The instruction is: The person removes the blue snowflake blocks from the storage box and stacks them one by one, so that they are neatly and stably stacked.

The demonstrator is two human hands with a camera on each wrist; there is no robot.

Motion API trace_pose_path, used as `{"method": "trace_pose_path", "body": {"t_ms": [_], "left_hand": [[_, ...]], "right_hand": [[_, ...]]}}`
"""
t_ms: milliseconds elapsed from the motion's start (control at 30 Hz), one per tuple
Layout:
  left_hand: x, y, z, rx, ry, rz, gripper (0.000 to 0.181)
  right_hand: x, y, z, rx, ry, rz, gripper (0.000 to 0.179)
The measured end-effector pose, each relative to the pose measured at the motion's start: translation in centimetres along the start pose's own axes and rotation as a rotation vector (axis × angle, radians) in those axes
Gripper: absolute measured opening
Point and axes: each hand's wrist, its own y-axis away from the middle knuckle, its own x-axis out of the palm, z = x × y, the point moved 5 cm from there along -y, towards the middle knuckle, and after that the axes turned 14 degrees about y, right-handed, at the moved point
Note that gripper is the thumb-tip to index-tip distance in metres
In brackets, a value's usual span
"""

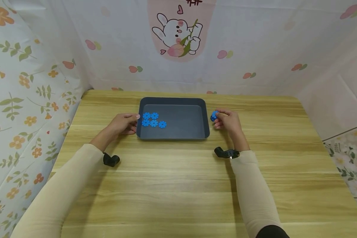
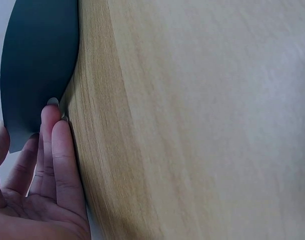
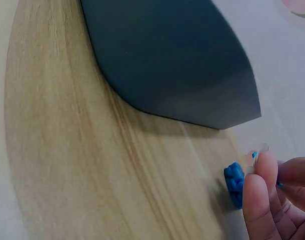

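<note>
Five blue discs in the tray, one in your right fingers.
Flat, bright-blue discs (image 1: 153,123), notched round the rim like small snowflakes, at nine o'clock in the dark grey tray (image 1: 184,122): two above, three below, lowest row running on toward the middle. Your left hand (image 1: 121,124), at the tray's nine o'clock, has thumb at the rim, fingers against the outer wall. Your right hand (image 1: 229,123), just off three o'clock, pinches a blue disc (image 1: 214,114), mostly hidden; a blue stack (image 3: 234,185) shows just beside your fingertips.
</note>
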Motion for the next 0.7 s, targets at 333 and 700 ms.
{"method": "trace_pose_path", "body": {"t_ms": [333, 700], "left_hand": [[0.8, 1.0, -1.0, -0.018, 0.018, 0.018, 0.050], [0.3, 0.7, -0.7, -0.023, 0.025, 0.005, 0.050]], "right_hand": [[-0.2, 0.2, -0.7, 0.051, 0.049, 0.011, 0.041], [0.3, -0.2, -1.0, 0.071, 0.043, 0.015, 0.041]]}}
